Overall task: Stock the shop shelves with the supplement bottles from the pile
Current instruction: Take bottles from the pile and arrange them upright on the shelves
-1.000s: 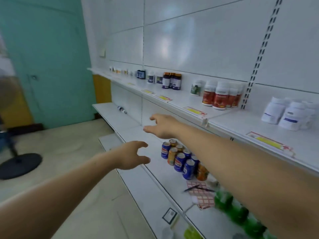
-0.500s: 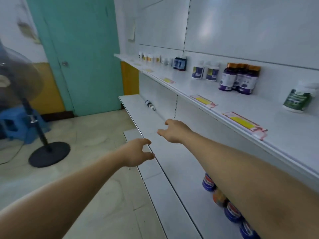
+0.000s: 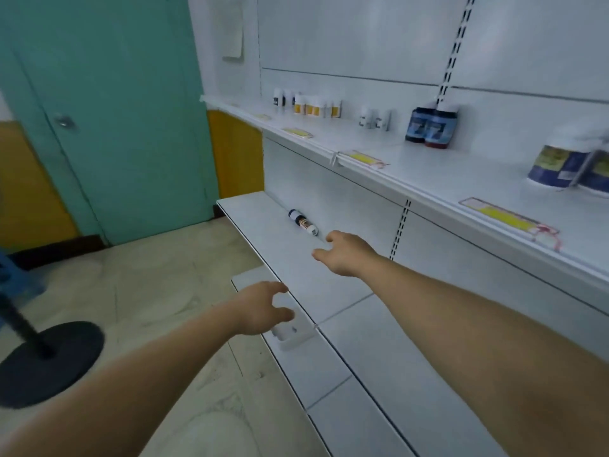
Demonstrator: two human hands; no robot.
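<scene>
Over white middle shelf [image 3: 263, 232] | right hand [image 3: 346, 255] reaching, empty, for toppled dark-capped bottle [image 3: 302, 222] | left hand [image 3: 263, 308] hovering slack | next: grasping, standing upright.

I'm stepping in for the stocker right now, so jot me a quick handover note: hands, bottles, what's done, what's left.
Left hand: open, holds nothing, over the front edge of the middle shelf.
Right hand: open, holds nothing, reaching along the middle shelf toward the lying bottle, not touching it.
Upper shelf: several groups of bottles stand along the back, among them the dark blue pair.
The pile is not in view.
Done: part of the upper shelf is stocked.
Left: likely pick up the lying bottle, then fill the middle shelf.
</scene>
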